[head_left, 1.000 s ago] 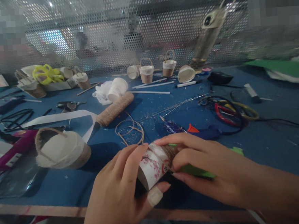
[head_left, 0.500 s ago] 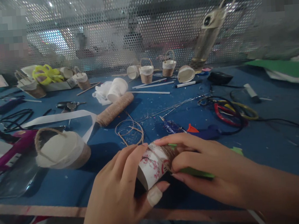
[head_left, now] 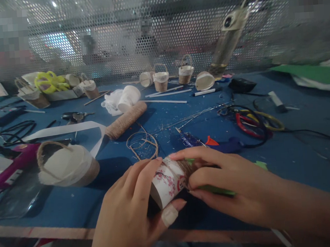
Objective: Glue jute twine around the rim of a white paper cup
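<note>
My left hand (head_left: 131, 205) is closed round a white paper cup (head_left: 167, 183) printed with pink blossom, lying on its side with the open mouth to the left. Jute twine (head_left: 186, 167) is wound round the cup's narrow end. My right hand (head_left: 222, 176) closes over that end, its fingertips pinching the twine against the cup. A white plaster or tape covers part of my left thumb. Under my right hand lies a green strip (head_left: 219, 190). Loose loops of twine lie behind the cup, trailing from a twine roll (head_left: 126, 120).
At left stand a small twine-wrapped basket (head_left: 72, 165) and a magenta glue gun (head_left: 14, 166). Several similar little baskets line the back by the perforated metal screen (head_left: 114, 48). Behind my right hand lie a blue tool (head_left: 225, 145) and scissors with red handles (head_left: 248, 127).
Both hands keep almost the same hold on the cup. The view has shifted very slightly; nothing else has visibly moved.
</note>
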{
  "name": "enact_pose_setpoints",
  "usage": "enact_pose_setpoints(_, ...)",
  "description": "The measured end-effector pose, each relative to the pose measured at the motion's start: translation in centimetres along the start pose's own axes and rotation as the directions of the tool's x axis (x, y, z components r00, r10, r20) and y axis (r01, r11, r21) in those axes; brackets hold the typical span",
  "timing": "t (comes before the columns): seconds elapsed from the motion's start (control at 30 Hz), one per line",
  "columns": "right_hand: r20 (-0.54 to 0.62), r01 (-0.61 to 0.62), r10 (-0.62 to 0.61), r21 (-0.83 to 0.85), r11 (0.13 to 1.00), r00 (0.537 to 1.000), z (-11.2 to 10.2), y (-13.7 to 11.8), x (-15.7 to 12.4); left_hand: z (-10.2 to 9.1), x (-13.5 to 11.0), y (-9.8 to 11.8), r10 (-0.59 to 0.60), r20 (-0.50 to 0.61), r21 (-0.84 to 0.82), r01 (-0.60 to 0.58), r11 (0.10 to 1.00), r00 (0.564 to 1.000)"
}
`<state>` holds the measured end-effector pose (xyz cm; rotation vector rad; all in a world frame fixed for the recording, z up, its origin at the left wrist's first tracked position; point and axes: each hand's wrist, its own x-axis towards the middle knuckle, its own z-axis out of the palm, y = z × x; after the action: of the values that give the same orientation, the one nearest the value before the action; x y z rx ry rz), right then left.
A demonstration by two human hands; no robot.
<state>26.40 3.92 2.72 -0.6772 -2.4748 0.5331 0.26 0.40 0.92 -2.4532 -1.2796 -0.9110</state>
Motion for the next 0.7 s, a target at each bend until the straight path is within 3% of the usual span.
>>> enact_pose_setpoints(0.7, 0.028, -0.041, 0.041, -0.003, 0.999, 0.999, -0.08, -0.13, -0.02, 0.02, -0.05, 0.03, -0.006, 0.008, -0.006, 0.007, 1.0, 1.0)
